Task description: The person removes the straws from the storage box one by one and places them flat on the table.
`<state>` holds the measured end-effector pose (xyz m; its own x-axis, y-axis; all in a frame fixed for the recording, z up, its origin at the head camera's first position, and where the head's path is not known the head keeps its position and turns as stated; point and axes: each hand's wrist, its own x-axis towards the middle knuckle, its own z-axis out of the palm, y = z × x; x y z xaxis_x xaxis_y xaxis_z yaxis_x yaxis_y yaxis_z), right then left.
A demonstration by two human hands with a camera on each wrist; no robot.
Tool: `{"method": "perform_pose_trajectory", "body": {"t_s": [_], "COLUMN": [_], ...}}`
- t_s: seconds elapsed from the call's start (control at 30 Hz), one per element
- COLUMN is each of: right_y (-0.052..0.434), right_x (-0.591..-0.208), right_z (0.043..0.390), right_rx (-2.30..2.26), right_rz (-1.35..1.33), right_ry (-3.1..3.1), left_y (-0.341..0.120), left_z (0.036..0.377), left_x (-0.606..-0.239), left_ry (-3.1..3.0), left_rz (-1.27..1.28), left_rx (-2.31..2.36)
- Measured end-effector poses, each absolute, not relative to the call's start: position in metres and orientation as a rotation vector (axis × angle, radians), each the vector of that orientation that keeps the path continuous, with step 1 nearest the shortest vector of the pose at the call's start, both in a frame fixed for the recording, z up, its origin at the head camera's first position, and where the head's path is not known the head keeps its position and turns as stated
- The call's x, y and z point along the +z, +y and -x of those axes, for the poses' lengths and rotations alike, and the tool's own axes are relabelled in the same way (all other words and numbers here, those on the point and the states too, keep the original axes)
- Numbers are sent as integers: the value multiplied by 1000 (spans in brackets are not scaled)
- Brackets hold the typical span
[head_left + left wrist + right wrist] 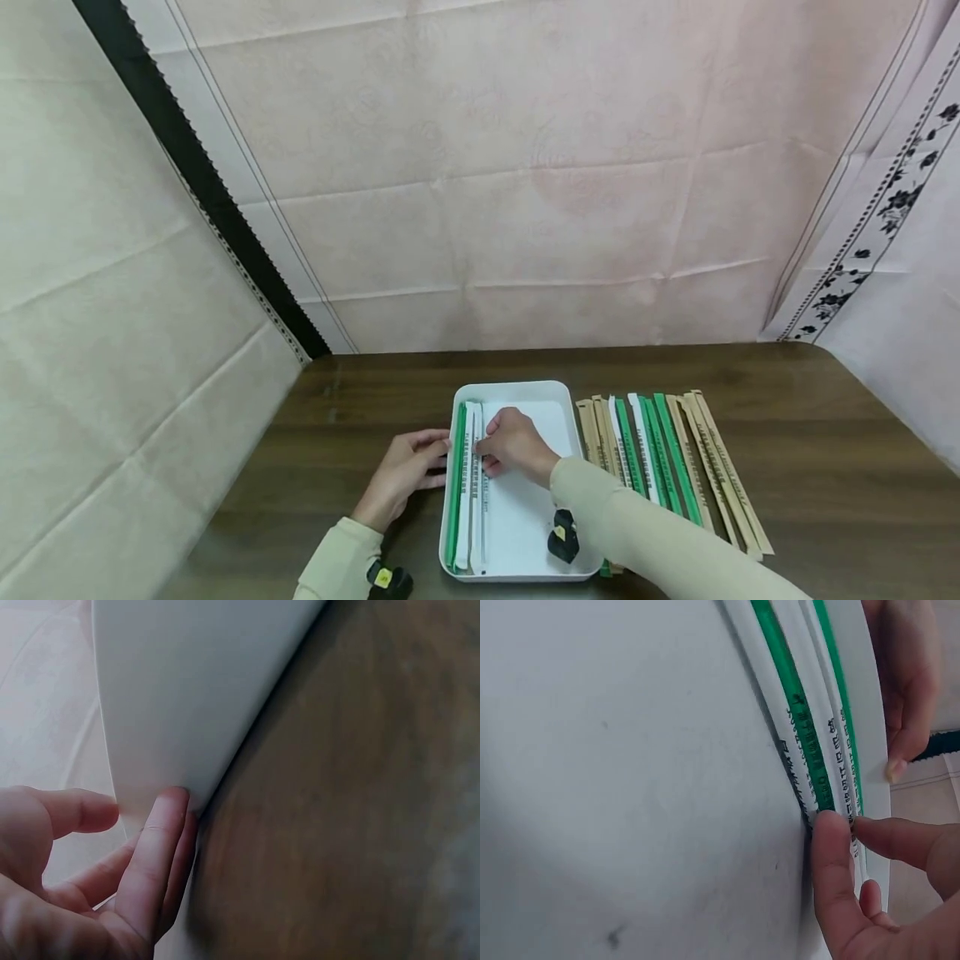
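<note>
Green-and-white paper-sleeved chopstick packets (467,483) are being pinched by the right hand (513,446) against the left wall of the shallow white plastic tray (525,517). The tray's outer left rim is being touched by the left hand (405,471), fingers straight. A row of brown and green packets (675,467) is lying on the dark wooden table (825,483), just right of the tray.

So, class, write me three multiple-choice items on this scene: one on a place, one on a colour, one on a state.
1. Where do the loose wrapped chopsticks lie?
A. on the table right of the tray
B. inside the tray
C. left of the tray

2. What colour is the tray?
A. black
B. white
C. brown

3. What is the left hand doing?
A. lifting a wrapper
B. hanging off the table
C. resting against the tray's outer wall

Answers: 1 A, the head view shows them in a row right of the tray. 2 B, its rim is white. 3 C, its fingers touch the wall.
</note>
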<state>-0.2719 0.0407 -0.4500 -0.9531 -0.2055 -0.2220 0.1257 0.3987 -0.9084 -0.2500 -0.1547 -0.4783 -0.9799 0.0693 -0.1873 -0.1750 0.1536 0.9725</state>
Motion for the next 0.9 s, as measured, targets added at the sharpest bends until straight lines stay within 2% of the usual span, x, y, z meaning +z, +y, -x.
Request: {"method": "perform_pose_trajectory", "body": {"t_s": [0.37,0.67,0.9], "right_y": [46,50,81], "right_x": [-445,-449,-432], "right_z": [272,272,271], "right_rx": [-1649,-1773,-1906], "right_rz": [-58,-16,-13], "right_ry": [2271,2175,2119], "left_y": [-152,-152,-156], "left_z": [252,253,250], "left_x": [-474,-480,-483], "left_ry": [2238,2201,2206], "left_rz": [70,71,110], "left_rx": [1915,1950,1955]}}
